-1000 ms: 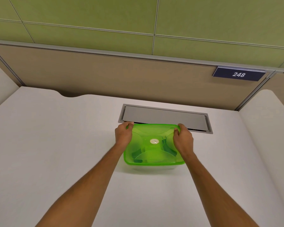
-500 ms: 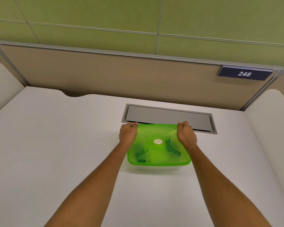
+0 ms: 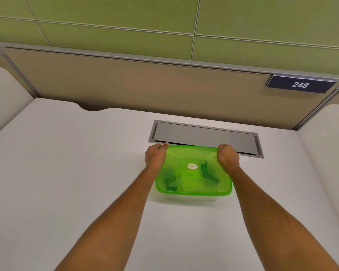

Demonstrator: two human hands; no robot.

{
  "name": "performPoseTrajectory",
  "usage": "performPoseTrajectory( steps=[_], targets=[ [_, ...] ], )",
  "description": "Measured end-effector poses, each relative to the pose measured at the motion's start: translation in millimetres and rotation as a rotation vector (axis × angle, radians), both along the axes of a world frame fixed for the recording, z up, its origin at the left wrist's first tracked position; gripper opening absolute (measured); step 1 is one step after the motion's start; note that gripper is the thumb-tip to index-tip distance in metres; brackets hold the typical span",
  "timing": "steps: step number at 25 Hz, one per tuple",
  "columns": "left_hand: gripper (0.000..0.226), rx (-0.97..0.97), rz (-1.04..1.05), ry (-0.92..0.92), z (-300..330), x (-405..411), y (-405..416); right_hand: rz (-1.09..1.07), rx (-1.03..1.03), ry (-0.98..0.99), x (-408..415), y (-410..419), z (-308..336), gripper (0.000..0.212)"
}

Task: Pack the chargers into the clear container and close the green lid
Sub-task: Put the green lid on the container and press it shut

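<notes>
The translucent green lid (image 3: 193,177) lies on top of the clear container (image 3: 192,198), whose wall shows just below the lid's front rim. Dark charger shapes (image 3: 208,176) show through the lid. My left hand (image 3: 156,158) grips the lid's far left corner, thumb on top. My right hand (image 3: 227,157) grips the far right corner in a closed fist.
The container stands on a white desk (image 3: 67,173), right in front of a grey cable hatch (image 3: 204,136). A beige partition with a "248" plate (image 3: 300,84) runs along the back. White side panels flank the desk.
The hands stay on the lid's far corners, and the right hand's fingers have curled tighter. The view has shifted slightly to the left.
</notes>
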State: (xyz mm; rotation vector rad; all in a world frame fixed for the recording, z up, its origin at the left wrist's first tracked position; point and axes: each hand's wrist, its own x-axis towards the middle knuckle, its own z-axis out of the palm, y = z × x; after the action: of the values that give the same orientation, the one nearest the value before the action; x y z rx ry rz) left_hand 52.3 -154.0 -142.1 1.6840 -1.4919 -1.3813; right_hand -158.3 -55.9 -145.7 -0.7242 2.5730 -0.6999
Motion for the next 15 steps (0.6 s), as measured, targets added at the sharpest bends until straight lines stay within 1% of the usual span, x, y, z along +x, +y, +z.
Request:
performPoseTrajectory(
  steps=[4,12,15],
  targets=[
    [0.044,0.017,0.019,-0.009,0.7,-1.6,-1.5,-0.016,0.008,0.006,0.4,0.1,-3.2,0.053],
    [0.042,0.046,0.07,-0.052,5.2,-3.5,-7.8,-0.014,-0.016,0.067,3.1,3.0,-0.9,0.055],
    [0.035,0.056,0.074,-0.112,7.9,-3.8,-13.1,-0.022,-0.026,0.079,3.9,3.0,-0.5,0.055]
  ],
)
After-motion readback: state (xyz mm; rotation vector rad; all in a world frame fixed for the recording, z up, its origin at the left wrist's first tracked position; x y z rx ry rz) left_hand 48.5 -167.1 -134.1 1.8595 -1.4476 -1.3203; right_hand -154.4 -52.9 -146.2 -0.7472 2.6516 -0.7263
